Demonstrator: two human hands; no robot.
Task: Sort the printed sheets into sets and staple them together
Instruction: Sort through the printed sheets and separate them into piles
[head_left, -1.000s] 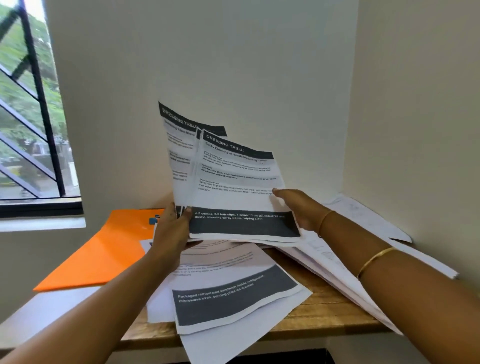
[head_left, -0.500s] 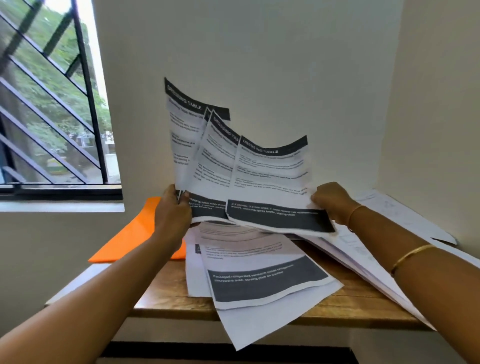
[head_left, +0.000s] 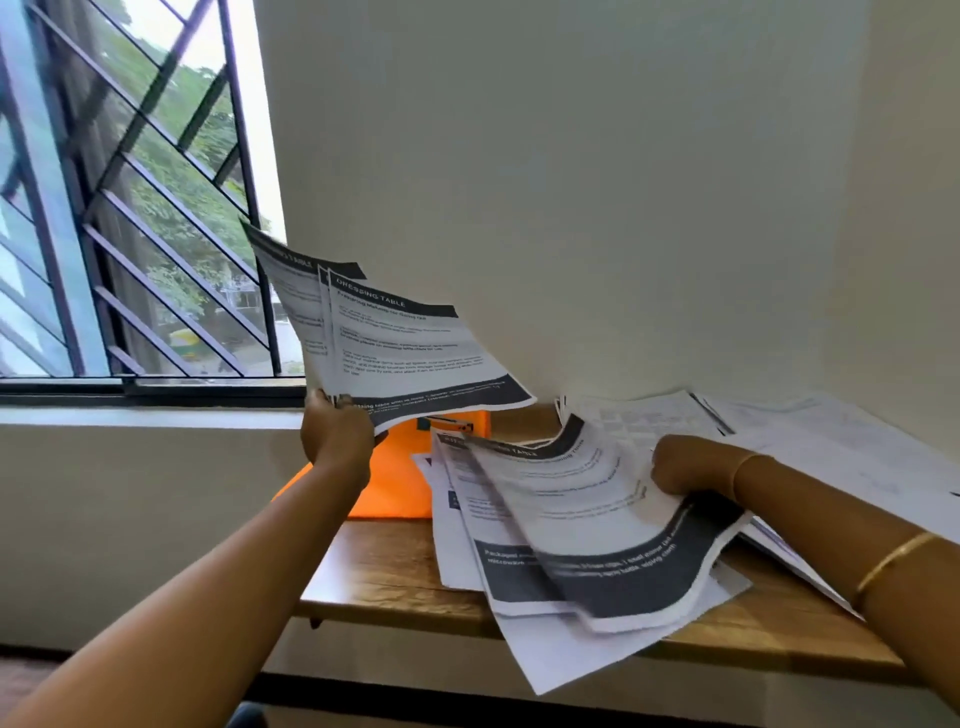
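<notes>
The right hand (head_left: 685, 465) has pulled one sheet (head_left: 597, 512) from the fan (head_left: 405, 343) the left hand (head_left: 337, 436) grips, seemingly still pinching it: sorting continues.

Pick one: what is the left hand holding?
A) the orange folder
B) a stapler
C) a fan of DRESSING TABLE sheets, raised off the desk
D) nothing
C: the left hand grips the lower corner of a few fanned DRESSING TABLE sheets, held up in front of the wall above the desk, while the orange folder lies flat below them.
</notes>
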